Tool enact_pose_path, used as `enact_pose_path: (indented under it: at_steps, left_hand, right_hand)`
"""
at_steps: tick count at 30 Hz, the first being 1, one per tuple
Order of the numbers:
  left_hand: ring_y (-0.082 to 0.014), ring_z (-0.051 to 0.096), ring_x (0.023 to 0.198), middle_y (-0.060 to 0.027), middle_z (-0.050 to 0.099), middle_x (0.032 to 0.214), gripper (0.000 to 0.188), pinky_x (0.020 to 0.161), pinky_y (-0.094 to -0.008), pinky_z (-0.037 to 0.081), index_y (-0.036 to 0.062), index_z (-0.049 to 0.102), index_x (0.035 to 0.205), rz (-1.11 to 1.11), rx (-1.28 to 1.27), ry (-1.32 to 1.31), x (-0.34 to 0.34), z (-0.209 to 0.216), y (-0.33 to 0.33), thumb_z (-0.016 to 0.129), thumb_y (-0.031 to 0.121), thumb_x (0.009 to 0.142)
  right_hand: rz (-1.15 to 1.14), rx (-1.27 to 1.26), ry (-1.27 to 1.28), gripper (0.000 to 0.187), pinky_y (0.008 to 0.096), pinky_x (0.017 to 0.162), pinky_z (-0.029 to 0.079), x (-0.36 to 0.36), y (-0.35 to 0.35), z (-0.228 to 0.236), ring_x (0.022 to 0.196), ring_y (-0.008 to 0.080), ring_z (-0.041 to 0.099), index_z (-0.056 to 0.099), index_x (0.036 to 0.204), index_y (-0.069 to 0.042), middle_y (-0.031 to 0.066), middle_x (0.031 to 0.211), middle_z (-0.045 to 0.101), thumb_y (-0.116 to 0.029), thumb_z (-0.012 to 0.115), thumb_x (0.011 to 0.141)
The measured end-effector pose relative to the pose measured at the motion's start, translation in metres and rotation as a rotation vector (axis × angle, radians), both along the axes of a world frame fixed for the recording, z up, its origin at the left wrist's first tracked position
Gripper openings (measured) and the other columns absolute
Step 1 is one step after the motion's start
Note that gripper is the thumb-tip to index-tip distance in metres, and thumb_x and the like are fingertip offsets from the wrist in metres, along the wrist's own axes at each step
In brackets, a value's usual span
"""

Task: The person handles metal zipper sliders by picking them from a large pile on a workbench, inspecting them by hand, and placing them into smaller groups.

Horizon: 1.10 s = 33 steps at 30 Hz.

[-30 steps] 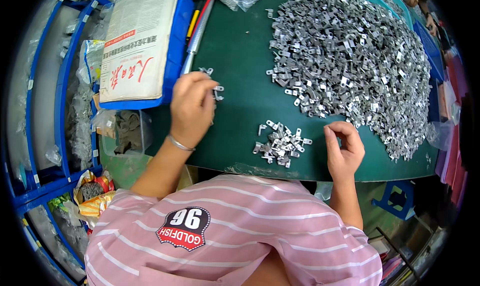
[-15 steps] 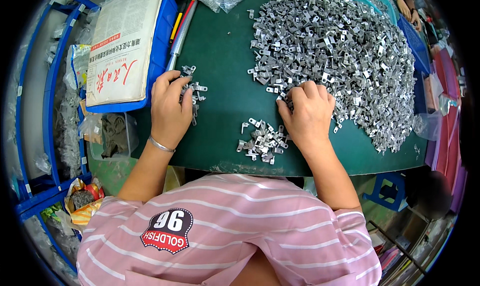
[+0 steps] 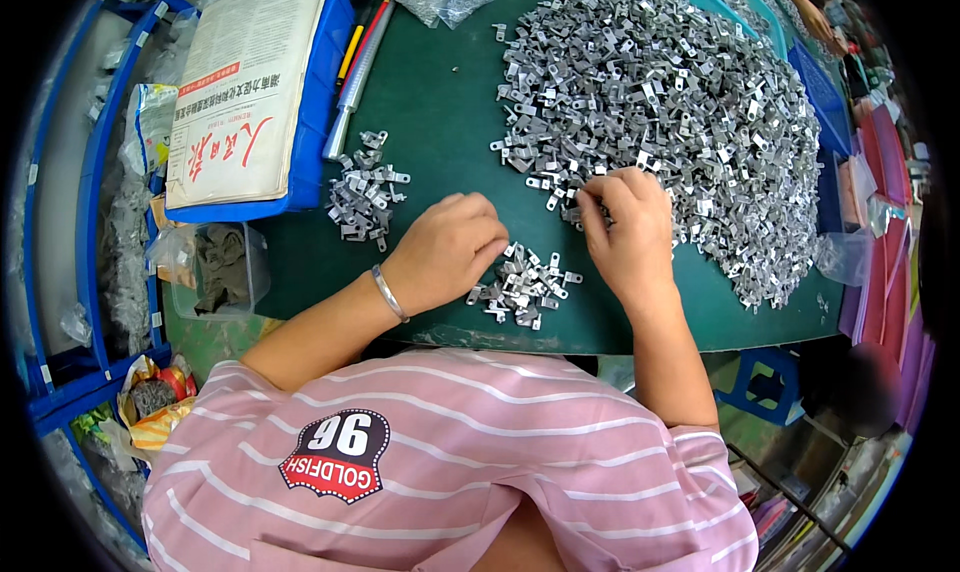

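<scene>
My left hand (image 3: 447, 250), a metal bangle on its wrist, hovers at the upper left of a small near pile of bent metal brackets (image 3: 528, 284). Its fingers are curled in toward the thumb; whatever they pinch is hidden. At the lower left edge of a large heap of the same silvery brackets (image 3: 665, 92), my right hand (image 3: 635, 230) is closed with bent fingertips down among the parts. Its grip cannot be made out. A third pile of brackets (image 3: 365, 197) lies on the left, beside a blue tray.
The green tabletop (image 3: 440, 102) carries everything. Folded newspapers (image 3: 250, 82) fill the blue tray (image 3: 318, 122), with pens and a long metal tool (image 3: 355, 87) alongside. Blue baskets (image 3: 822, 102) line the right edge. Another person's hand (image 3: 815, 20) shows at far right.
My left hand has moved right and nearer from the left bracket pile to the near pile, uncovering the left one. My right hand stays at the heap's edge, shifted slightly.
</scene>
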<state>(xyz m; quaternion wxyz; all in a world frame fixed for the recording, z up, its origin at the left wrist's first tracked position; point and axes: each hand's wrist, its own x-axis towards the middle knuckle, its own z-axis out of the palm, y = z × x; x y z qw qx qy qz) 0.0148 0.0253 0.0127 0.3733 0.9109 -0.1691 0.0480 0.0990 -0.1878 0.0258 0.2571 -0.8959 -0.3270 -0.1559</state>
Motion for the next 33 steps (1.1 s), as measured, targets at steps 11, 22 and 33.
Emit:
enact_pose_path:
  at_steps: [11, 22, 33]
  left_hand:
    - [-0.0249, 0.059, 0.073, -0.0110, 0.060, 0.084, 0.010, 0.065, -0.0342, 0.048, 0.0009, 0.063, 0.091, 0.060, -0.162, -0.025, 0.014, 0.002, -0.010, 0.064, 0.004, 0.081]
    - [-0.0168, 0.068, 0.083, -0.0117, 0.066, 0.096, 0.017, 0.072, -0.0267, 0.056, -0.0069, 0.060, 0.105, 0.136, -0.964, 0.578, 0.037, 0.005, -0.024, 0.061, 0.000, 0.089]
    - [-0.0185, 0.068, 0.084, -0.0123, 0.067, 0.094, 0.012, 0.070, -0.0260, 0.056, -0.0047, 0.064, 0.095, 0.118, -1.031, 0.618, 0.020, 0.016, -0.027, 0.065, -0.005, 0.083]
  right_hand:
    - [-0.035, -0.119, -0.045, 0.012, 0.0398, 0.070, 0.038, 0.003, 0.023, -0.003, 0.080, 0.0256, 0.054, 0.066, 0.084, -0.010, 0.0043, 0.081, 0.055, -0.011, 0.071, 0.074]
    - [0.134, 0.363, 0.026, 0.018, 0.0322, 0.068, 0.049, -0.014, 0.007, -0.005, 0.076, 0.0246, 0.064, 0.067, 0.088, -0.003, 0.0083, 0.085, 0.067, 0.004, 0.071, 0.072]
    - [0.035, 0.787, 0.633, 0.018, 0.0276, 0.071, 0.053, -0.041, 0.003, -0.007, 0.081, 0.0171, 0.065, 0.067, 0.097, 0.002, 0.0110, 0.090, 0.068, 0.003, 0.070, 0.079]
